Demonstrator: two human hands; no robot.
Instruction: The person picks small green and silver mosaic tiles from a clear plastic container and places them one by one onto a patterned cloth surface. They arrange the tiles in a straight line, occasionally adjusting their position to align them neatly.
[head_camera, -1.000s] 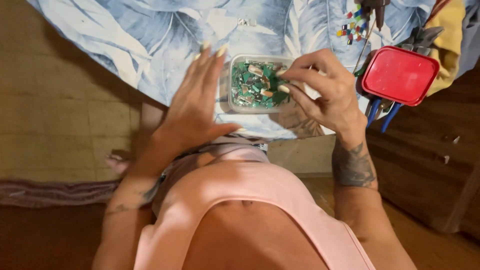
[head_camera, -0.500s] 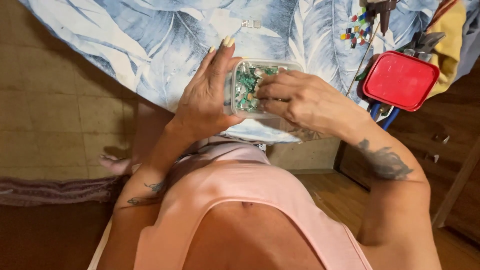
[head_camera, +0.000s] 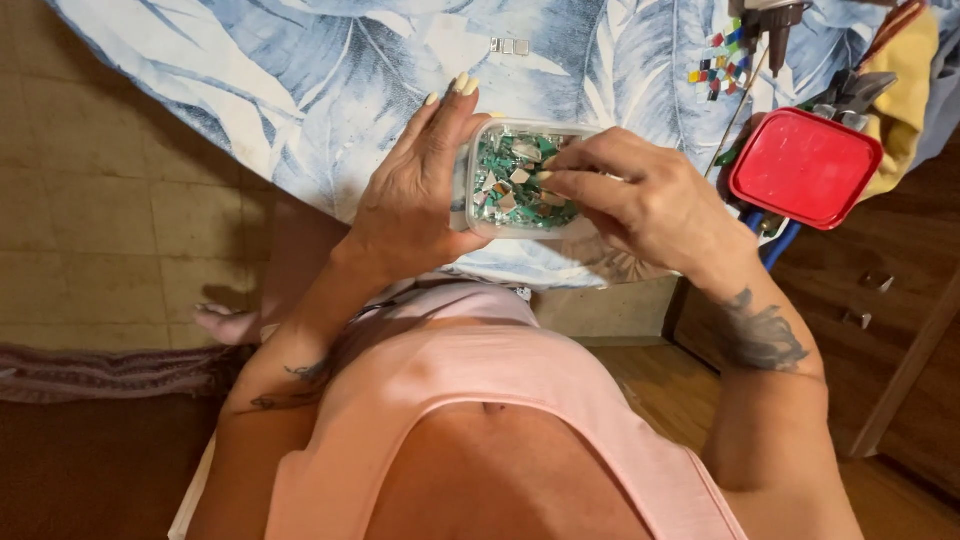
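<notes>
Both hands on the tile tub!
L hand (head_camera: 415, 205) grips clear tub (head_camera: 525, 181); R hand (head_camera: 645, 205) fingers (head_camera: 560, 183) pinch inside among green tile bits (head_camera: 510, 170), red lid (head_camera: 805, 167) right of them.

The bench (head_camera: 300, 90) is covered by a cloth printed with large blue and white leaves, which hangs over the near edge. Lying on it:

- A clear plastic tub (head_camera: 520, 180) of green and pale tile chips sits at the near edge.
- A pair of small silvery squares (head_camera: 508, 46) rests toward the far side, well apart from the tub.
- A loose cluster of small coloured tiles (head_camera: 718, 65) lies at the far right.
- A red square lid (head_camera: 805, 168) rests at the right edge, partly overhanging it.
- Pliers (head_camera: 850, 95) lie just beyond the lid, beside a yellow cloth (head_camera: 905, 90).
</notes>
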